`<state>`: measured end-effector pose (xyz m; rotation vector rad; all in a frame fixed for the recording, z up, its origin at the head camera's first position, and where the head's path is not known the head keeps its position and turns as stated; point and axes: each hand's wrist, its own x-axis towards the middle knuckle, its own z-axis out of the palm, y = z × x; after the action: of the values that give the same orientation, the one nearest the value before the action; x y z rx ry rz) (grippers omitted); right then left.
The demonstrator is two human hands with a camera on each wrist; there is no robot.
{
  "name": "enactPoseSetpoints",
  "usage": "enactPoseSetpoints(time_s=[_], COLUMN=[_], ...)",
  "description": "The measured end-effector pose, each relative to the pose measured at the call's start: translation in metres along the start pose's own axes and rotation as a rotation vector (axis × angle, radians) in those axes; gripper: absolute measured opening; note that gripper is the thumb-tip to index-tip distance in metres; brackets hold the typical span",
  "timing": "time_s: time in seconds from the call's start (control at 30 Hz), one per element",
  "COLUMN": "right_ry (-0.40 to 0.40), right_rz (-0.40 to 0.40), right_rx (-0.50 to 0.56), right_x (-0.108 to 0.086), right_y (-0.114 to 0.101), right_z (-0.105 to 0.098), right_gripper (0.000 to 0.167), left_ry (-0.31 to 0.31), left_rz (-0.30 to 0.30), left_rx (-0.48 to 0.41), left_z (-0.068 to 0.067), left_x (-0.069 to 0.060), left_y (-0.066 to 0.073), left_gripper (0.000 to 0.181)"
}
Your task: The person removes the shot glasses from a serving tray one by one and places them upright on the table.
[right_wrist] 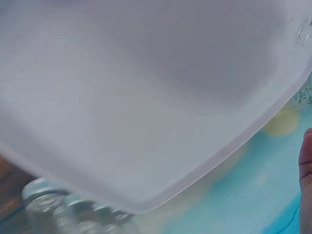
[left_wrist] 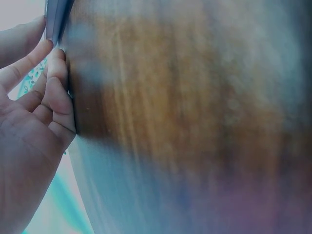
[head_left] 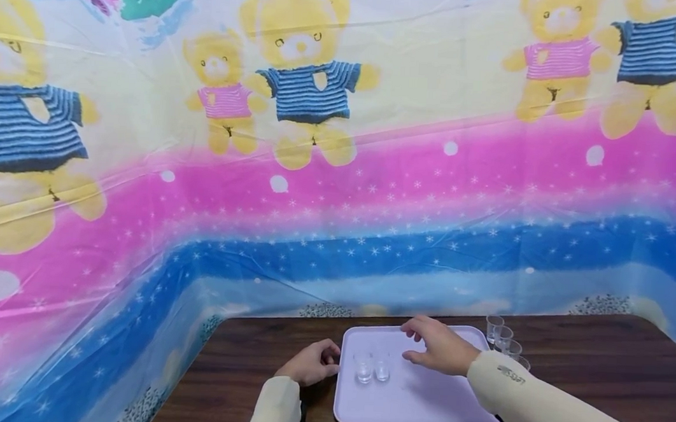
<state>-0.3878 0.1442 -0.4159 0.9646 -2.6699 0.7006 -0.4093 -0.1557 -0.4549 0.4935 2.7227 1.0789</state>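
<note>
A pale lilac tray (head_left: 419,406) (right_wrist: 136,107) lies on the table, with several small clear glasses (head_left: 382,371) grouped on its left half. At the tray's left edge is my left hand (head_left: 309,364) (left_wrist: 36,107); thumb and index finger pinch the rim and the other fingers are curled. My right hand (head_left: 442,349) hovers over the tray's back right part, fingers apart and holding nothing; only a bit of it (right_wrist: 305,175) shows at the right wrist view's edge. Several more clear glasses (head_left: 503,337) (right_wrist: 44,204) stand in a row just off the tray's right side, partly behind the right forearm.
The dark wooden table (head_left: 605,365) extends on both sides of the tray. Behind and to the left hangs a cloth (head_left: 396,201) printed with bears and snowflakes, close to the table's back edge. The left wrist view is mostly blurred wood.
</note>
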Motion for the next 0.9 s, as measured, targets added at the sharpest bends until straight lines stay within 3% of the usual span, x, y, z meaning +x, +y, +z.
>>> enactPoseSetpoints(time_s=[0.23,0.4,0.53,0.9], right_ry=[-0.12,-0.1,-0.079,-0.119], right_rz=[-0.018,-0.056,-0.042,0.07], right_rx=[0.066,0.038,0.038,0.091], right_x=[0.014,0.02,0.023,0.018], right_y=[-0.02,-0.027,-0.028,-0.03], right_z=[0.014,0.023,0.027,0.014], right_gripper=[0.037,0.031,0.025,0.025], left_ry=[0.005,-0.003,-0.013,-0.015], left_rz=[-0.009,0.022,0.067,0.046], left_rx=[-0.002,-0.003,-0.01,-0.011], left_z=[0.0,-0.001,-0.001,-0.001], left_x=[0.002,0.0,-0.002,-0.001], left_y=[0.002,0.003,0.003,-0.003], left_gripper=[0.019,0.02,0.02,0.02])
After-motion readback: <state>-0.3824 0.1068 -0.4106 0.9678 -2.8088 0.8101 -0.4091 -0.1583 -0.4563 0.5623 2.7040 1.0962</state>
